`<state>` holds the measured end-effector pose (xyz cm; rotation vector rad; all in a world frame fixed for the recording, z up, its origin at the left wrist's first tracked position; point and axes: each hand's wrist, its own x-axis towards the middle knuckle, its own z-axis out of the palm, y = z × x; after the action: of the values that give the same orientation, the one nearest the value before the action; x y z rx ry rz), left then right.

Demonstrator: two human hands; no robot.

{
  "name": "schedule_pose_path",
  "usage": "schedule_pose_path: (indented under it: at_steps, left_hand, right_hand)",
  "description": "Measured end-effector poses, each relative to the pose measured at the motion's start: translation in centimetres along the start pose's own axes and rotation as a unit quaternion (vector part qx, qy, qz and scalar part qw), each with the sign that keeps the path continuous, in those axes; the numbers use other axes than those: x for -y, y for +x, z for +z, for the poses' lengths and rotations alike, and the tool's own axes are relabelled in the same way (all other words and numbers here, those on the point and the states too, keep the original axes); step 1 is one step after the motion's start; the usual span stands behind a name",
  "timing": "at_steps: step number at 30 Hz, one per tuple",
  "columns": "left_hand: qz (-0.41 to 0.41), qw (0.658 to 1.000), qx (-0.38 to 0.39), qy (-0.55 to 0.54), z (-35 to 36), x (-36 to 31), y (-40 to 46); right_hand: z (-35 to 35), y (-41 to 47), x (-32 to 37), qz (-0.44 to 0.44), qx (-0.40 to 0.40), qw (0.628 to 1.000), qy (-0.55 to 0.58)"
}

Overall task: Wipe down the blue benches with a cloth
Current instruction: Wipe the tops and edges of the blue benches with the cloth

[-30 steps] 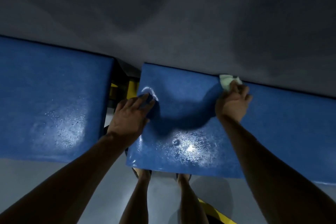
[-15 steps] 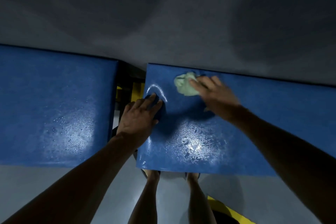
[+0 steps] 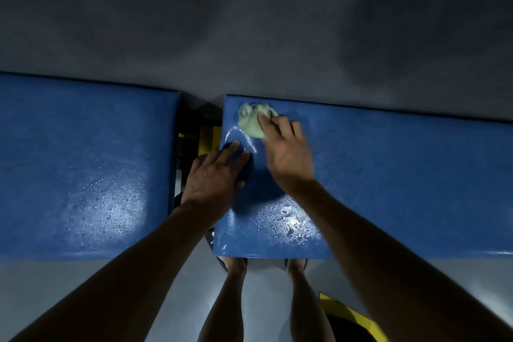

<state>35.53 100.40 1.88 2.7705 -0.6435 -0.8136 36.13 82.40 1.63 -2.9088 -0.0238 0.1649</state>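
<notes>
**A:** Where's the rag?

**B:** The crumpled pale-green cloth (image 3: 254,122) sits upper centre, on the glossy blue padded surface (image 3: 388,175). My right hand (image 3: 287,155) presses it flat-fingered; left hand (image 3: 215,175) rests unclenched beside it. It looks soft, light and damp, so I'd bunch it mid-wad.

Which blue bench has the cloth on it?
The right bench. The pale green cloth lies at its far left corner under the right hand; the left bench has none.
</notes>
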Motion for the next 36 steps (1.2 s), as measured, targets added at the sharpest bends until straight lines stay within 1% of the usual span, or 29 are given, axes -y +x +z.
schedule_pose_path:
  at_steps: [2,3,4,5,6,7,8,10,11,12,13,14,16,18,19,20,21,22,23,25,26,28,29,30,31,33,35,36]
  left_hand:
    - [0.002,1.000,-0.002,0.002,-0.1,0.0,0.0]
    - [0.004,1.000,-0.001,0.002,-0.1,0.0,0.0]
    - [0.004,1.000,0.000,0.001,0.0,0.0,0.1]
    - [0.002,1.000,0.000,-0.001,0.1,0.0,0.1]
    - [0.000,1.000,0.000,-0.003,0.2,0.0,0.1]
    - [-0.001,1.000,0.001,-0.005,0.3,0.1,0.2]
    - [-0.001,1.000,0.002,-0.007,0.4,0.2,0.2]
    - [-0.001,1.000,-0.001,-0.016,0.5,0.3,0.1]
    - [-0.002,1.000,-0.005,-0.022,0.5,0.3,0.0]
    - [-0.002,1.000,-0.008,-0.025,0.5,0.3,-0.1]
    - [-0.001,1.000,-0.009,-0.025,0.4,0.2,-0.1]
    - [0.000,1.000,-0.009,-0.023,0.4,0.1,-0.1]
    - [0.000,1.000,-0.015,-0.020,0.2,0.0,-0.2]
    - [0.007,1.000,-0.015,-0.015,0.0,0.0,-0.3]
    - [0.007,1.000,-0.013,-0.014,0.0,0.0,-0.4]
    - [0.005,1.000,-0.010,-0.016,0.0,0.0,-0.4]
    - [0.002,1.000,-0.008,-0.020,-0.1,0.0,-0.4]
    - [-0.001,1.000,-0.008,-0.026,-0.1,-0.1,-0.4]
    - [-0.002,1.000,-0.011,-0.028,0.0,-0.2,-0.5]
    - [-0.004,0.999,-0.014,-0.029,0.1,-0.3,-0.8]
    - [-0.005,0.999,-0.015,-0.033,0.1,-0.3,-0.9]
    - [-0.004,0.999,-0.020,-0.045,0.2,-0.3,-1.0]
    - [-0.004,0.998,-0.025,-0.052,0.1,-0.3,-1.1]
    - [-0.001,0.998,-0.030,-0.057,0.1,-0.3,-1.2]
    - [0.004,0.998,-0.031,-0.060,0.1,-0.3,-1.3]
    - [0.013,0.997,-0.035,-0.067,0.1,-0.2,-1.9]
    - [0.027,0.996,-0.045,-0.070,0.2,-0.1,-2.8]
    - [0.037,0.996,-0.045,-0.073,0.3,-0.1,-3.4]
  right_hand:
    - [-1.0,-1.8,-4.6,-0.101,0.026,0.992,-0.070]
    - [-1.7,-2.8,-7.3,-0.118,0.036,0.988,-0.091]
    - [-2.3,-3.8,-9.8,-0.096,0.043,0.991,-0.088]
    - [-3.1,-4.9,-11.7,-0.039,0.041,0.996,-0.066]
    - [-3.5,-5.9,-12.9,0.037,0.024,0.998,-0.034]
    - [-3.4,-6.7,-13.3,0.113,0.001,0.994,-0.008]
    - [-2.9,-7.1,-12.8,0.190,-0.025,0.981,0.010]
    - [-1.1,-6.6,-9.6,0.330,-0.076,0.940,0.034]
    - [-0.1,-6.2,-7.0,0.376,-0.097,0.920,0.052]
    - [0.7,-5.8,-4.2,0.386,-0.112,0.912,0.078]
    - [1.4,-5.7,-1.2,0.360,-0.120,0.919,0.108]
    - [2.0,-5.9,1.4,0.307,-0.115,0.937,0.123]
    - [2.6,-7.5,4.6,0.166,-0.058,0.978,0.113]
    - [1.9,-8.5,3.1,0.036,-0.006,0.995,0.089]
    - [1.2,-8.7,1.0,-0.029,0.018,0.998,0.056]
    - [0.5,-8.9,-1.4,-0.076,0.051,0.996,0.011]
    - [-0.3,-9.3,-4.0,-0.086,0.077,0.993,-0.031]
    - [-1.1,-9.7,-6.7,-0.056,0.090,0.993,-0.048]
    - [-1.9,-10.2,-9.0,0.003,0.085,0.995,-0.042]
    - [-2.8,-11.2,-11.8,0.148,0.044,0.988,0.004]
    - [-2.7,-11.5,-11.8,0.207,0.017,0.978,0.017]
    - [-1.5,-11.2,-9.5,0.306,-0.031,0.951,0.026]
    - [-0.7,-10.9,-7.5,0.340,-0.043,0.939,0.035]
    - [0.0,-10.8,-5.1,0.351,-0.045,0.934,0.050]
    - [0.6,-10.9,-2.5,0.330,-0.040,0.941,0.069]
    - [1.5,-12.3,1.8,0.222,-0.021,0.972,0.075]
    - [1.6,-14.4,3.1,0.091,0.026,0.994,0.056]
    - [1.2,-15.0,2.2,0.025,0.050,0.998,0.042]
